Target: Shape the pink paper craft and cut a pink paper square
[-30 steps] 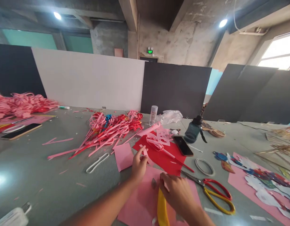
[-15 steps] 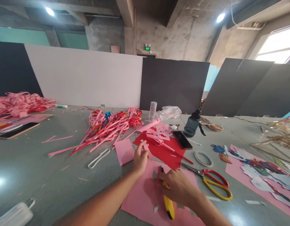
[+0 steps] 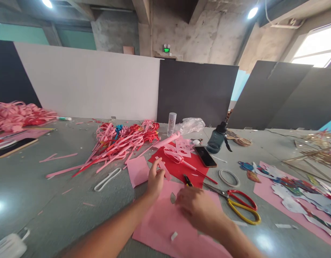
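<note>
My left hand [image 3: 154,182] rests at the far edge of a large pink sheet [image 3: 160,229] and pinches a small pink paper piece [image 3: 163,169] between thumb and fingers. My right hand [image 3: 196,208] lies closed over the same sheet, slightly blurred. It grips a utility knife, of which only the black tip [image 3: 187,180] shows past the fingers. A small grey cutout [image 3: 173,197] sits between the two hands, and a white scrap [image 3: 174,235] lies nearer to me on the sheet. A red sheet [image 3: 190,168] lies just beyond.
Red-and-yellow scissors [image 3: 242,206] lie right of my right hand. Farther off are a phone [image 3: 205,156], a dark bottle [image 3: 216,141], a glue bottle [image 3: 171,124], a heap of pink and red strips [image 3: 122,139], a white band [image 3: 107,179] and a ring [image 3: 228,178].
My right hand turned the knife: its yellow body, earlier lying towards me, is now hidden and the tip points away. The view shifted slightly down and right. My left hand kept its pinch.
</note>
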The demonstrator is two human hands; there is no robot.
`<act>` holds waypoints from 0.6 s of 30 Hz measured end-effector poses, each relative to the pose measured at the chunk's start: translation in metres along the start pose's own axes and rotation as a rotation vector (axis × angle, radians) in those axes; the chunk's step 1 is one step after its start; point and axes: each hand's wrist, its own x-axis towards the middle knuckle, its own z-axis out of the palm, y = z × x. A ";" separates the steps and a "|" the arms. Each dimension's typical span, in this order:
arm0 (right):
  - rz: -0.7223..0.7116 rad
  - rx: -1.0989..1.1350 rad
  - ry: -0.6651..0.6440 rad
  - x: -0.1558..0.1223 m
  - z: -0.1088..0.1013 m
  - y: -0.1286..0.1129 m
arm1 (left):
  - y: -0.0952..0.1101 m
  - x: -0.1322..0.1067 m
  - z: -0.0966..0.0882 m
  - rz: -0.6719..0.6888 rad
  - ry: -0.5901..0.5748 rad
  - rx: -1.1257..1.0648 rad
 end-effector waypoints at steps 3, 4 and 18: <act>-0.215 0.132 -0.130 -0.007 0.014 -0.022 | -0.001 -0.001 0.001 -0.017 0.006 0.008; -0.243 0.149 -0.157 -0.008 0.018 -0.026 | -0.002 -0.001 0.001 -0.012 0.011 0.006; -0.125 0.246 -0.147 -0.007 0.027 -0.022 | -0.010 0.001 0.001 0.020 0.000 -0.021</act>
